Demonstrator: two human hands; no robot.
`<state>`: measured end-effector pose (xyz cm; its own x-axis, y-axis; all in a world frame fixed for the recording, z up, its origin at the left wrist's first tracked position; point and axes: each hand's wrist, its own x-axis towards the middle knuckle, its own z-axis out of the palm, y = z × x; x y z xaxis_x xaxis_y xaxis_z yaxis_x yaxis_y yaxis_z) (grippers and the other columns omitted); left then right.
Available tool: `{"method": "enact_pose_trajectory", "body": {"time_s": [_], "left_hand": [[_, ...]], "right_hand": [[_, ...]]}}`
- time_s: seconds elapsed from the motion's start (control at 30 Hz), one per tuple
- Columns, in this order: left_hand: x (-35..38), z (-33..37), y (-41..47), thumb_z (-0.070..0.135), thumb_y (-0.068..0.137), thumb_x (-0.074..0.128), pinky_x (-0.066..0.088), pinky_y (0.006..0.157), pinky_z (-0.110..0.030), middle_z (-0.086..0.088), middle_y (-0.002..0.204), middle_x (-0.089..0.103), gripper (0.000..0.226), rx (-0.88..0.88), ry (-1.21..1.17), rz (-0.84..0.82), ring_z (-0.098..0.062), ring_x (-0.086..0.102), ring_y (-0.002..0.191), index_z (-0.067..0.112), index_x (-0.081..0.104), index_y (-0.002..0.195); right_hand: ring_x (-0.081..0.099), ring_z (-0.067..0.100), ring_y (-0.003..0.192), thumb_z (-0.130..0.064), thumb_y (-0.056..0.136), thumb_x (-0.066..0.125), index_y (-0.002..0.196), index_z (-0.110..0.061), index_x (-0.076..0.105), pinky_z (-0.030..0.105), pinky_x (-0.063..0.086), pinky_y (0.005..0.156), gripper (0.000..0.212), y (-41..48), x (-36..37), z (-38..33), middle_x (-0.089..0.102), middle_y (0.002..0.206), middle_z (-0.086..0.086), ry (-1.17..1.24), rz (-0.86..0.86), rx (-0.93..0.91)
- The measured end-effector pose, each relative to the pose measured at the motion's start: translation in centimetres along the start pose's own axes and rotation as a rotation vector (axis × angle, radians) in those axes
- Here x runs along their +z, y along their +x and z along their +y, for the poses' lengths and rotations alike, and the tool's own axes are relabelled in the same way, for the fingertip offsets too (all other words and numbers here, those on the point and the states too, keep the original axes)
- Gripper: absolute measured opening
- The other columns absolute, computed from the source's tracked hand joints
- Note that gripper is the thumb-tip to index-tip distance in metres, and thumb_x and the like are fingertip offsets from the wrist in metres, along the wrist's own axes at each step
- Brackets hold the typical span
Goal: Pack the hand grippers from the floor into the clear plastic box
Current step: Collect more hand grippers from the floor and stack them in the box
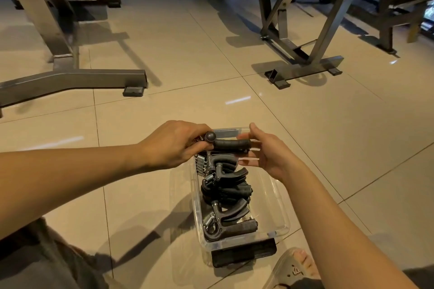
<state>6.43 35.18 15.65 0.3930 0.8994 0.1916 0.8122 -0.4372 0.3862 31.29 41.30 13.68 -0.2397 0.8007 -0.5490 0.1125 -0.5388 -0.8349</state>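
Clear plastic box [275, 206] stands on the tiled floor [305, 124] at lower centre of the frame, just beside a sandalled foot [297, 266] at lower right. Several stacked hand grippers [225, 192], black with steel springs, lie inside it. Above the box's far end, the left hand [173, 145] grips the spring end of a raised hand gripper [231, 144]. The right hand [266, 153], fingers nearly straight, touches that gripper's handle tip. Farther back, a grey bench frame [70, 77] stands at upper left and a second frame [305, 70] at upper right.

held hand gripper [225, 144]: 1
boxed hand grippers [231, 195]: about 5
clear plastic box [277, 206]: 1
left hand [173, 145], right hand [267, 152]: 2
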Motion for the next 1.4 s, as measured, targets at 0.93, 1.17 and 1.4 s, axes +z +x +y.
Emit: {"method": "enact_pose_trajectory", "body": {"time_s": [0.93, 1.17, 1.4], "left_hand": [[3.5, -1.5, -0.5, 0.061, 0.083, 0.071, 0.042, 0.108, -0.034, 0.002, 0.149, 0.052, 0.082, -0.252, 0.016, -0.416, -0.018, 0.05, 0.134, 0.023, 0.041, 0.15], [8.0, -1.9, -3.5, 0.078, 0.072, 0.067, 0.036, 0.115, -0.036, -0.008, 0.158, 0.038, 0.106, -0.164, 0.251, -0.544, -0.025, 0.037, 0.142, 0.012, 0.038, 0.15], [9.1, -2.1, -4.3, 0.08, 0.061, 0.073, 0.035, 0.117, -0.033, -0.004, 0.16, 0.033, 0.12, -0.155, 0.174, -0.457, -0.022, 0.036, 0.143, 0.01, 0.035, 0.152]], "right_hand": [[0.056, 0.024, 0.113, -0.048, 0.082, 0.077, 0.139, -0.023, 0.05, 0.039, 0.05, 0.088, 0.068, 0.6, -1.6, 4.0, 0.054, 0.132, -0.003, -1.564, 0.134, -0.451], [0.06, 0.027, 0.11, -0.04, 0.076, 0.083, 0.135, -0.02, 0.057, 0.038, 0.051, 0.089, 0.067, 0.2, 0.8, 8.5, 0.058, 0.125, 0.003, -1.698, -0.257, -0.244], [0.054, 0.027, 0.116, -0.04, 0.079, 0.079, 0.135, -0.024, 0.056, 0.039, 0.05, 0.091, 0.063, 0.4, 1.0, 10.6, 0.055, 0.125, 0.001, -1.778, -0.212, -0.291]]}}
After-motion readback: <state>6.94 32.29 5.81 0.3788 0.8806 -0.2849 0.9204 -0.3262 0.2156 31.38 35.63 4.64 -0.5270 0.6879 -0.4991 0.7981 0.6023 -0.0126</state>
